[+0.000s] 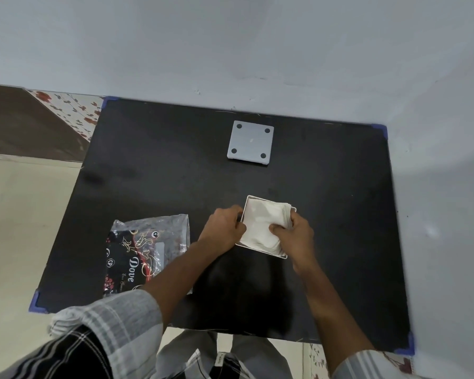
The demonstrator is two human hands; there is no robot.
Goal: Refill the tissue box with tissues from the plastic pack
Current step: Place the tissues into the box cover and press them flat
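Head view, looking down on one black table [175,173] with blue protectors on its corners. Toward the near left corner lies a single plastic pack [145,250], printed dark with a clear top end; it looks flat and slack, so I judge most of its contents are already out, and it seems parked there simply to keep it out of the way. Right of it, near the middle of the table and a little toward the near edge, the left hand [222,228] curls against the left wall of the one white tissue box [245,209], fingers closed on the rim, apparently to steady the box so it does not slide. Inside the box sits one stack of white tissues [260,224], slightly skewed, its right edge riding up over the box's right wall. The right hand [296,236] grips that stack at its near right side, thumb on top and fingers wrapped over the edge, probably to press and square it down into the box. Toward the far edge, well apart from the box, lies one grey square plate with four dark round pads [250,143], likely the box's base set aside, feet upward, until the filling is done.
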